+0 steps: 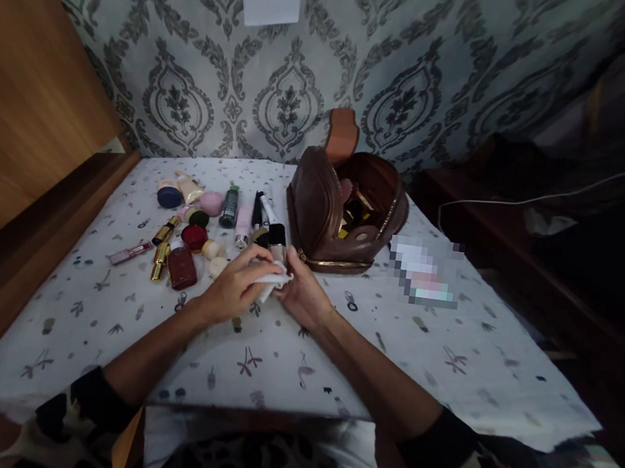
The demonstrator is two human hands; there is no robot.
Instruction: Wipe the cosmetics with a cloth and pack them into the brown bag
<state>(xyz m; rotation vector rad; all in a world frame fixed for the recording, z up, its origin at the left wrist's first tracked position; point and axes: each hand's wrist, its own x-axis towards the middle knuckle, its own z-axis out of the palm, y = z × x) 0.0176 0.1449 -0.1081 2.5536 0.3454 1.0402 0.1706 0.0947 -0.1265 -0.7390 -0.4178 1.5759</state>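
Note:
Over the front middle of the table, my left hand (237, 284) is closed on a crumpled white wipe (272, 281). My right hand (305, 294) grips a small bottle with a black cap (276, 235), its lower part hidden by fingers and wipe. The wipe lies against the bottle. Just left of my hands are a round cream-coloured item (218, 266), a dark red compact case (182, 268) and a gold lipstick tube (159, 261). Behind my right hand stands an unzipped brown cosmetic bag (315, 211) with several items inside.
A green bottle (229, 206), a pink tube (243, 223), a pink sponge (211, 202) and a blue-lidded jar (169, 194) stand farther back on the patterned tablecloth (119, 347). A pixelated item (423, 271) lies right of the bag. Wooden furniture (30, 105) borders the left.

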